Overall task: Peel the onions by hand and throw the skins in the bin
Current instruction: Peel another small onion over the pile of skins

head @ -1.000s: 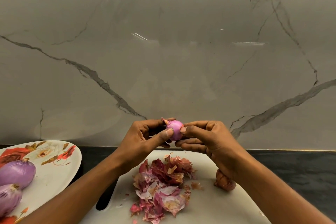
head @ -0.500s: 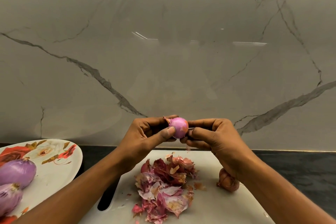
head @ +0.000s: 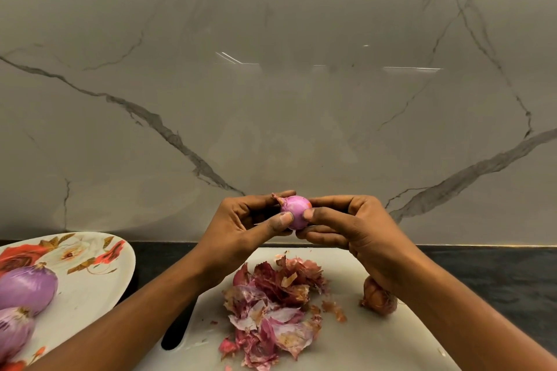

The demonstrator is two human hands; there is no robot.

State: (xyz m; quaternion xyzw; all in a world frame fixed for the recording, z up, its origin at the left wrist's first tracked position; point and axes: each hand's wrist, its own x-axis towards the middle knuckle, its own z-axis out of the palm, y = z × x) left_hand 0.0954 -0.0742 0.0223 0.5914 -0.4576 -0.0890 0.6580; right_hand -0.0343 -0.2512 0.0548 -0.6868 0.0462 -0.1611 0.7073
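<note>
- Pink-purple and almost bare, the small round onion (head: 294,210) is held in the air above the white plastic chopping board (head: 376,346). The left hand (head: 241,229) pinches it from 9 o'clock and the right hand (head: 355,226) from 3 o'clock. Both sets of fingers are curled narrowly round it, thumbs on its near face.
- Since a second ago the onion has turned slightly between the thumbs. A dry tag of skin stands at its 10 o'clock end.
- The heap of red-brown papery skins (head: 271,301), at 6 o'clock of the hands, has gained no new piece.
- Judgement: this onion is nearly clean.
- One brown unpeeled onion (head: 376,298) waits at 4 o'clock.
- Two peeled purple onions (head: 27,288) lie on the flowered oval plate (head: 90,289) at 8 o'clock.
- The skins remain to be binned, and no bin is in view.
</note>
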